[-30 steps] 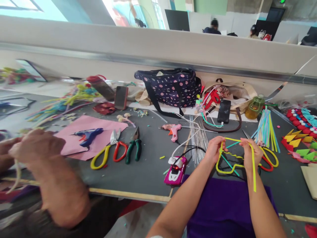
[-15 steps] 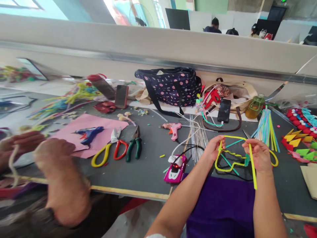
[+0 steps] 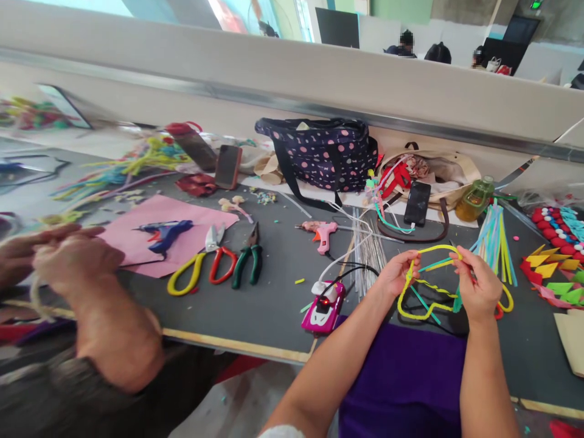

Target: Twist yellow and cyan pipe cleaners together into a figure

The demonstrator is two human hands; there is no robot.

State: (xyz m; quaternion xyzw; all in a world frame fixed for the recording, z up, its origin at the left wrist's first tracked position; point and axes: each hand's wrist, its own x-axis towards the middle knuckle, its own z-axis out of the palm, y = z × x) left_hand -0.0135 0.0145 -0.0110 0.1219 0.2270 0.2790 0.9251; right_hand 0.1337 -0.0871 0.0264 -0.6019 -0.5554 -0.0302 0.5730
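Observation:
My left hand pinches the left corner of a bent loop of yellow pipe cleaner, where strands are twisted together. From that corner a yellow length arches over to my right hand, whose thumb and fingers are closed on its other end. The loop's lower side has a bent, stepped shape, and a green wrapped piece sits at its right end. Behind the loop lie thin green strips on the dark table. Yellow-handled scissors are partly hidden behind my right hand.
A pink glue gun, a plugged-in magenta power socket and clear sticks lie to the left. Farther left are pliers, scissors and a co-worker's hands. Pipe-cleaner bundle and bottle stand right.
The yellow end that hung down below my right hand has been drawn up; the length now arches between my hands. My right hand has turned. The view has shifted slightly.

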